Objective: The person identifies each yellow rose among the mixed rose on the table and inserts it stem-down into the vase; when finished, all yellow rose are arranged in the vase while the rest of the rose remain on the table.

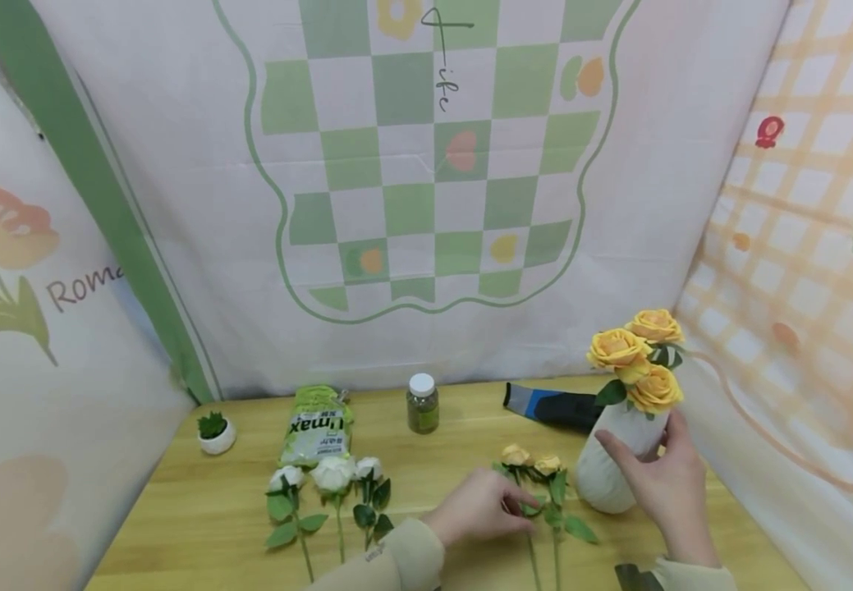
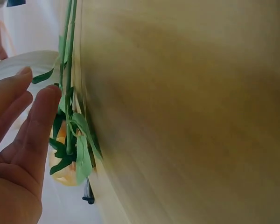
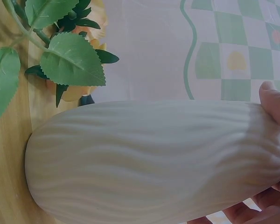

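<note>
**Right hand holds white vase; left hand at loose yellow roses**

The right hand (image 1: 666, 484) grips the white vase (image 1: 607, 472) near its top, thumb on one side and fingers round the other. The vase stands at the right of the wooden table (image 1: 197, 525), its surface rippled with wavy ridges. Three yellow roses (image 1: 636, 361) rise from its mouth, with dark green leaves below the blooms.

The left hand (image 1: 481, 505) is at two loose yellow roses (image 1: 547, 465) lying just left of the vase, blooms toward the backdrop. Its fingers are extended and relaxed, not closed on anything; whether a fingertip touches a stem cannot be fairly judged from the wrist view.

Three white roses (image 1: 333, 474) lie left of that hand. Behind them is a green packet (image 1: 315, 427), with a small potted plant (image 1: 216, 433) farther left. A white-capped jar (image 1: 423, 406) stands near the back edge. A black-and-blue tool (image 1: 559, 408) lies behind the vase.
</note>
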A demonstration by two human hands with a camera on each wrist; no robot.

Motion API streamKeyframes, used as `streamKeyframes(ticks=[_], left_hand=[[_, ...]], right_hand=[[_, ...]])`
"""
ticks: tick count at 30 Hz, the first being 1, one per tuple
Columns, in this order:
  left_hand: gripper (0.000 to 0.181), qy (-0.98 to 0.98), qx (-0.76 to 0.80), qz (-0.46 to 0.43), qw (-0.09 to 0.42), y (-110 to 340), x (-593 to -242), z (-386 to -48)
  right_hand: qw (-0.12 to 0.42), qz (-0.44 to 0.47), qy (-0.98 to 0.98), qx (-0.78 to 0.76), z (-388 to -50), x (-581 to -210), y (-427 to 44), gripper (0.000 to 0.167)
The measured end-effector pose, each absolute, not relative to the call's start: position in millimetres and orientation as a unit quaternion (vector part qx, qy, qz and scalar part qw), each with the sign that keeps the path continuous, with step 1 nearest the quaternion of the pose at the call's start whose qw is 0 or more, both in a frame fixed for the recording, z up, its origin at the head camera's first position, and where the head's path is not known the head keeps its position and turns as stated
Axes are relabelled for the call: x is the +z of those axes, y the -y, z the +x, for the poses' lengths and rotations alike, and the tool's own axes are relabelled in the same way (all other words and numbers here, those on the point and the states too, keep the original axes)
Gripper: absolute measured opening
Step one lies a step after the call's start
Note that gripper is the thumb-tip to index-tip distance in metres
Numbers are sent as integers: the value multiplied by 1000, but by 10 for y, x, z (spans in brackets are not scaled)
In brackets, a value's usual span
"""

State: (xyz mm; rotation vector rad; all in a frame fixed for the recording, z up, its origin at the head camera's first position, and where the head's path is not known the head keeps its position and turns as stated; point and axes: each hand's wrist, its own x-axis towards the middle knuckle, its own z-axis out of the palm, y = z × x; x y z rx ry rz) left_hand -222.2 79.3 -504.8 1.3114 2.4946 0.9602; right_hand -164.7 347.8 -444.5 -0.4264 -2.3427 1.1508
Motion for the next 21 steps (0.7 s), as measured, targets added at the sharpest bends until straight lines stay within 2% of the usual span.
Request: streamKeyframes(ticks=[5,12,15,21], left_hand=[[26,-842,294,442,95,-835,-5078,-2200],[24,-841,303,422,150,-879,-5149,-2184],[23,-845,308,407,158,-899,-5155,-2184],[9,-853,300,396,164,-925,-5133,-2169]], right_hand=[[247,-157,856,425,-1651,-4451,-3479,94],[239,-155,863,418,-1652,-4427,-3482,97],[233,-156,863,421,-1650,-4417,-3483,99],[232,-155,862,423,-1637,-4405,-3474,100]])
